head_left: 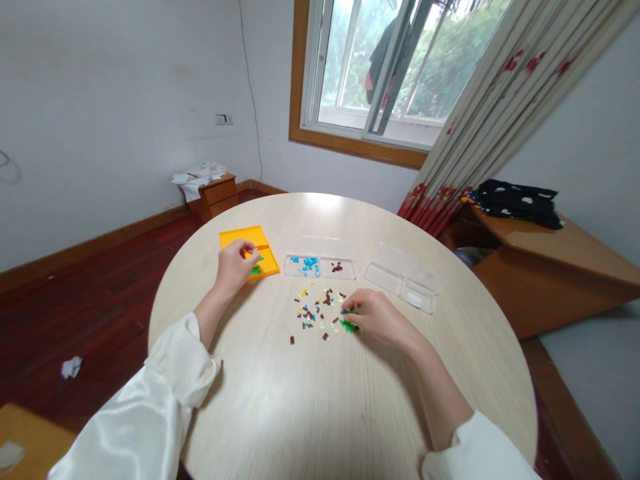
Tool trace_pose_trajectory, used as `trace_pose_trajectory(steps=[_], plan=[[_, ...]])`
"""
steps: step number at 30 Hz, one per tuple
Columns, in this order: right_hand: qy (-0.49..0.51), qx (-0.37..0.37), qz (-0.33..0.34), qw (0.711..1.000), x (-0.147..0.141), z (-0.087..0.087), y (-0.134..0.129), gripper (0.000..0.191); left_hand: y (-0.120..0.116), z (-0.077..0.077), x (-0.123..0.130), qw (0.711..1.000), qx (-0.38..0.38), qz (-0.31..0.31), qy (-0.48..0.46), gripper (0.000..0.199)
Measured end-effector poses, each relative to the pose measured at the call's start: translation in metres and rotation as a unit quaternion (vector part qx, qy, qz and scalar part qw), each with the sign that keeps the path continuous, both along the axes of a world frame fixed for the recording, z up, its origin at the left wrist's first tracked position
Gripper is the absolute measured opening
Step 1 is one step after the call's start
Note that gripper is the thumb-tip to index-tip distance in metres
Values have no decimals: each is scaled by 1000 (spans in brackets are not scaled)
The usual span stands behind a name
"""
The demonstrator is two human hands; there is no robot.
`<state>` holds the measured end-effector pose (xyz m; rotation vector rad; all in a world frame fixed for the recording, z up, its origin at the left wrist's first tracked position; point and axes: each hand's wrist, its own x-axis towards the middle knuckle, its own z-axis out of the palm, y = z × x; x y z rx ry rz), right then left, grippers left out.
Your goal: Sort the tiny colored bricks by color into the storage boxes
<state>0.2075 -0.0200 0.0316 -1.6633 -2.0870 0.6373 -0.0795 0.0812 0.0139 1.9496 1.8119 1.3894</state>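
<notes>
My left hand (234, 268) is over the orange-yellow box (271, 262), its fingers curled in a pinch. Whatever lies between those fingertips is too small to name. Green pieces (255, 270) lie in the box right beside the fingers. On the table, my right hand (376, 313) reaches down with closed fingers at a cluster of green pieces (349, 326); a bit of blue shows by its fingertips, but what they grip is unclear. To its left spread loose small building bricks (309, 315) in brown, yellow, cream and blue.
A clear divided case (320, 275) holds blue bricks (307, 265) on its left side and brown bricks (337, 267) on its right. Another clear case (400, 283) stands open at the right. Everything rests on a round wooden table (280, 407).
</notes>
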Motion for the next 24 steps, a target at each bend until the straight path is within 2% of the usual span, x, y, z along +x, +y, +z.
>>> trace_pose_trajectory(steps=[6, 10, 16, 20, 24], plan=[[-90, -18, 51, 994, -5, 3, -4, 11, 14, -11, -27, 982, -129, 100, 97, 4], [-117, -18, 57, 991, -9, 2, -6, 13, 15, -15, -31, 971, -156, 121, 132, 6], [-141, -37, 48, 988, -16, 5, -9, 14, 10, -10, -25, 966, -169, 113, 157, 31], [-155, -37, 47, 986, -20, 8, -10, 24, 5, -7, -16, 974, -145, 81, 157, 30], [-173, -26, 46, 984, -23, 8, -11, 23, 1, -7, -4, 989, -83, 32, 120, 25]])
